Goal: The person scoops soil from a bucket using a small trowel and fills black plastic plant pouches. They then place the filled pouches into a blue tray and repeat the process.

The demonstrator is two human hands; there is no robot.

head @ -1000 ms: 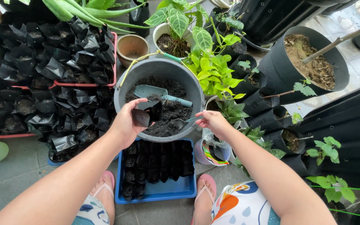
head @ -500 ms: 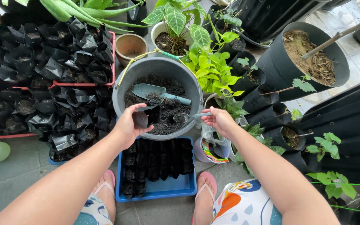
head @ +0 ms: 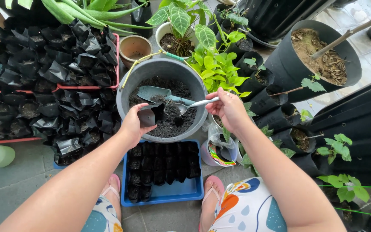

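I hold a small black nursery bag (head: 147, 116) in my left hand (head: 130, 126), fingers curled round its side, its open mouth tilted toward the middle of the frame over the near rim of the grey soil tub (head: 125, 90). My right hand (head: 229, 107) pinches the handle of a metal spoon (head: 193, 104) between thumb and fingers; the spoon's long axis runs from that hand leftward and slightly down, its bowl resting on the dark soil just right of the bag's mouth, so the bag lies left of the spoon's tip and the right hand is the one feeding it. A pale blue trowel (head: 153, 93) lies on the soil above them, blade at the left. Below the tub, between my feet, a blue tray (head: 181, 193) holds rows of filled black bags. More black bags fill red-rimmed trays (head: 89, 87) in the upper left, and leafy potted plants (head: 211, 64) crowd the upper middle and right.
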